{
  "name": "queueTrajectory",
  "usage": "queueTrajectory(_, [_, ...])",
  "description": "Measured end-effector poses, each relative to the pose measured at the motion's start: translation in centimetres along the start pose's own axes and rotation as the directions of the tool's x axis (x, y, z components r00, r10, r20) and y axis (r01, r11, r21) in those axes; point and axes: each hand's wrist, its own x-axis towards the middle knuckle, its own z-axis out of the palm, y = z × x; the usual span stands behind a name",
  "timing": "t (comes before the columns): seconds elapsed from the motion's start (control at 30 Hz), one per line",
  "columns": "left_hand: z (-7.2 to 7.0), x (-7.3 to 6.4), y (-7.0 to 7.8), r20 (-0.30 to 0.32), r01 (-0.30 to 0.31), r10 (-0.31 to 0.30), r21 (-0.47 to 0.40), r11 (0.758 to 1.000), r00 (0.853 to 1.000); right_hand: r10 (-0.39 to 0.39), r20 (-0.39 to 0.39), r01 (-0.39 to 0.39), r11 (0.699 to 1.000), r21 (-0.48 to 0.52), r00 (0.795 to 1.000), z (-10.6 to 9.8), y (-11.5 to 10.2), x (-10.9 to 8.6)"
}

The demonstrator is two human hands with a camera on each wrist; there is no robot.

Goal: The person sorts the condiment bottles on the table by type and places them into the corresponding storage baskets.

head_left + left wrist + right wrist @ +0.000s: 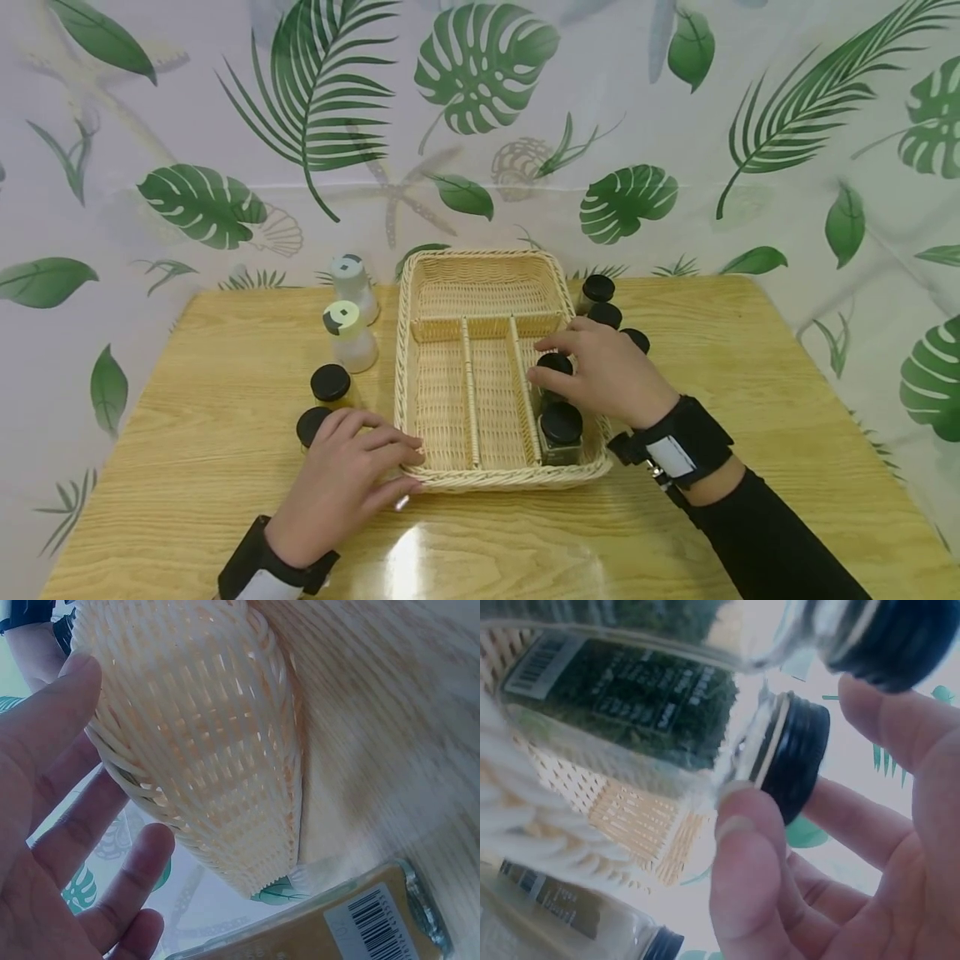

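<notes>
A wicker basket [487, 479] with divided compartments stands on the table. At its front left corner my left hand [352, 479] holds the rim, the thumb outside and some fingers over the edge. My right hand [607, 371] reaches into the right compartment, with thumb and fingers around the black lid of a glass spice jar [553, 367]. Dark green herbs and a label show through this spice jar [630, 697] in the right wrist view. In front of it, in the same compartment, stands another black-lidded jar [561, 433].
Left of the basket stand two black-lidded jars [332, 383] and two pale shakers, one with a yellow-green lid [354, 346], one with a grey lid [352, 287]. Several black-lidded jars [598, 290] stand along the basket's right side. A leaf-patterned cloth [480, 167] hangs behind the wooden table [210, 375].
</notes>
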Motion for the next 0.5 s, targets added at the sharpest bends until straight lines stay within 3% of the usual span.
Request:
queueTrajectory(0.17, [0.1,0.0,0.0,-0.004,0.001,-0.001,0.001,1.000,1.000,-0.015,-0.045,0.016,1.000,0.022,0.999,-0.6,0.7,-0.6])
queueTrajectory(0.5, [0.0,-0.1,-0.1,0.012,0.004,-0.004,0.013,1.000,1.000,0.006,-0.175,-0.014,0.999,-0.048,0.985,-2.2,4.3,-2.6])
